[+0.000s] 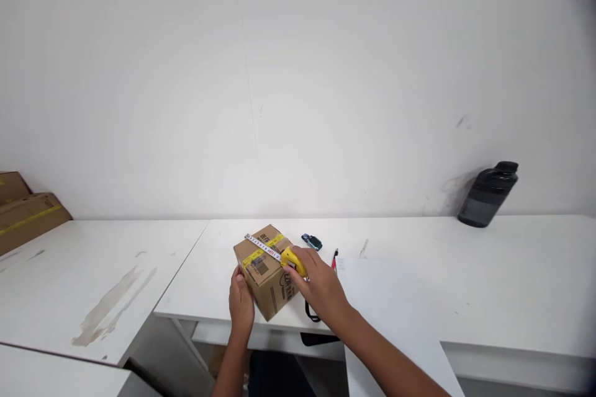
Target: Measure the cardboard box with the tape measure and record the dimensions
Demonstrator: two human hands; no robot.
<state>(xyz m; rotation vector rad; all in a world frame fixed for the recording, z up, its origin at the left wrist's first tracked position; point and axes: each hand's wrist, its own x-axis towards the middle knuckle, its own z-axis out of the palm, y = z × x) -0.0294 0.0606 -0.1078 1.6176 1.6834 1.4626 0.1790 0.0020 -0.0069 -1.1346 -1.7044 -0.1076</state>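
Your right hand (321, 288) pinches the tape measure (293, 260); your left hand (241, 304) presses the box (269, 288) (fingers flat); pulling may unhook the tape.

Box (265, 270) fills gap between left hand (241, 304) and right hand (321, 288); I see no way through. Tape measure (293, 259) blade bars box top. Just beyond right hand: small blue object (311, 241), red pen (334, 258), narrow lane between. Right of right hand: flat paper sheet (386, 298), then open tabletop (488, 273) up to dark bottle (488, 194), well apart. Left of left hand: I find bare surface.
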